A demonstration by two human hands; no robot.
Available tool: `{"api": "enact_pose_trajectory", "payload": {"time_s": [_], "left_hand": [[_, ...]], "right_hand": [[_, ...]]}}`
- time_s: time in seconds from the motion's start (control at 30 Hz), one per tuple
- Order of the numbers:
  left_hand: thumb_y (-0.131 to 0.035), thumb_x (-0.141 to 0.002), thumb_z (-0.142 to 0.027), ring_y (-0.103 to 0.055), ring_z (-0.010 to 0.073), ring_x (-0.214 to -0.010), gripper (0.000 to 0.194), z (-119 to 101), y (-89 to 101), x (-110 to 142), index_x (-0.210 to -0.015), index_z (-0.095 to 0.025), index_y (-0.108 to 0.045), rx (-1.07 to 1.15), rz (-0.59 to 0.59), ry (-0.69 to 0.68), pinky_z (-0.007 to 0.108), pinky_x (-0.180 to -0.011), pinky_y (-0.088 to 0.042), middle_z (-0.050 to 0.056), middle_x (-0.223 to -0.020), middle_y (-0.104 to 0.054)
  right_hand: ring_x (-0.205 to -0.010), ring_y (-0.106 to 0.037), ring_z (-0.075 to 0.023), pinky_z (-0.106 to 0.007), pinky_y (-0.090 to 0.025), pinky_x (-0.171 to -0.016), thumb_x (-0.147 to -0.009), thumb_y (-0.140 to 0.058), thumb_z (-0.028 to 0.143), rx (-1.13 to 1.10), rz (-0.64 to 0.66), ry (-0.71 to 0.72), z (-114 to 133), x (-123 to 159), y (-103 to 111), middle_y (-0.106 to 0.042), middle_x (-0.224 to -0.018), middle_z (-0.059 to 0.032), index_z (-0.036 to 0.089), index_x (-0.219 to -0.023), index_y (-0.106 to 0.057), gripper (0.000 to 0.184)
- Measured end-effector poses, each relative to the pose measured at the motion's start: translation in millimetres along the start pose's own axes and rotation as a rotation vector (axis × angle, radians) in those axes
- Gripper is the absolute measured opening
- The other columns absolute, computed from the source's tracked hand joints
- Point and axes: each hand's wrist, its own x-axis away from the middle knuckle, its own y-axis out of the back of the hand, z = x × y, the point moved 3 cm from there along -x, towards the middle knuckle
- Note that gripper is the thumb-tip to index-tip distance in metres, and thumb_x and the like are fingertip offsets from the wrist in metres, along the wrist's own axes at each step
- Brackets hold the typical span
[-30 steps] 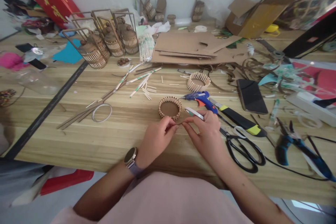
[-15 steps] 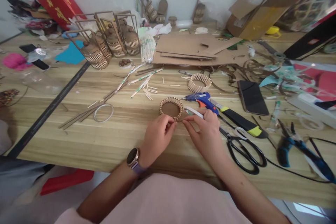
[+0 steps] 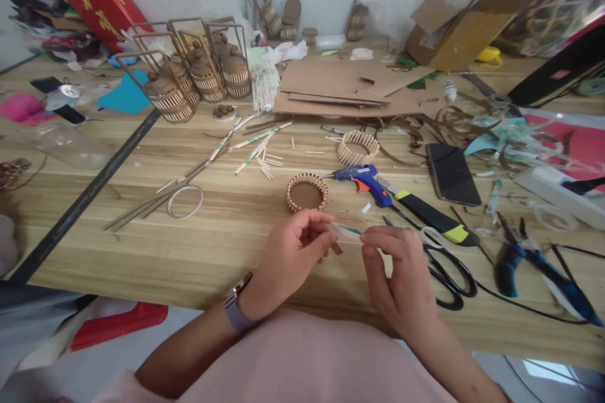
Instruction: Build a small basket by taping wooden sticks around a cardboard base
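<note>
My left hand and my right hand are raised just above the near part of the wooden table. Between their pinched fingertips they hold a thin white strip with a green mark. A small brown piece hangs below the left fingers. Just beyond the hands sits a small round basket base of cardboard ringed with sticks. A second stick ring lies farther back. My left wrist wears a watch.
A blue glue gun, a yellow-and-black knife, black scissors, blue pliers and a phone lie to the right. Loose sticks, a white ring, finished lanterns and cardboard sheets lie behind.
Both hands have drawn back toward me and apart, away from the basket base. The white strip has come with them and is now stretched between the fingertips.
</note>
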Motion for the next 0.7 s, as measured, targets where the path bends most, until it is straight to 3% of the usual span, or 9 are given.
{"api": "enact_pose_trajectory", "payload": {"time_s": [0.1, 0.3, 0.43, 0.7], "left_hand": [[-0.065, -0.086, -0.025, -0.059, 0.0093, -0.057, 0.018, -0.5, -2.8, 0.5, -0.101, -0.018, -0.070, -0.053, 0.009, -0.025, 0.019, -0.053, -0.048, 0.000, -0.073, -0.071], [-0.064, -0.088, -0.024, -0.061, 0.0112, -0.062, 0.014, -5.9, -2.2, 2.9, -0.094, -0.018, -0.075, -0.287, -0.049, -0.181, 0.022, -0.061, -0.049, 0.002, -0.076, -0.071], [-0.064, -0.087, -0.021, -0.062, 0.0115, -0.066, 0.010, -8.0, -2.5, 2.8, -0.087, -0.019, -0.074, -0.354, -0.068, -0.207, 0.022, -0.065, -0.049, 0.002, -0.077, -0.072], [-0.068, -0.080, -0.027, -0.055, 0.0088, -0.051, 0.019, 0.2, -6.2, -1.8, -0.095, -0.016, -0.073, 0.001, 0.053, 0.132, 0.019, -0.049, -0.046, 0.001, -0.067, -0.070]], "right_hand": [[-0.079, -0.057, -0.0193, -0.035, -0.040, -0.070, -0.091, -0.052, 0.008, 0.041, -0.004, -0.008, 1.0, 1.0, -0.2, -0.067, -0.092, -0.0039, 0.024, -0.105, -0.052, 0.022], [-0.076, -0.058, -0.0185, -0.035, -0.039, -0.071, -0.087, -0.059, 0.005, 0.148, -0.024, 0.078, 7.3, 3.8, 0.5, -0.072, -0.093, -0.0035, 0.024, -0.104, -0.054, 0.026], [-0.074, -0.059, -0.0177, -0.034, -0.041, -0.073, -0.086, -0.061, 0.006, 0.190, -0.037, 0.121, 7.4, 5.2, -0.3, -0.074, -0.091, -0.0020, 0.025, -0.105, -0.057, 0.027], [-0.072, -0.062, -0.0164, -0.033, -0.043, -0.069, -0.086, -0.060, 0.006, 0.236, -0.043, 0.216, 7.6, 6.4, 5.8, -0.075, -0.086, -0.0002, 0.026, -0.101, -0.059, 0.025]]}}
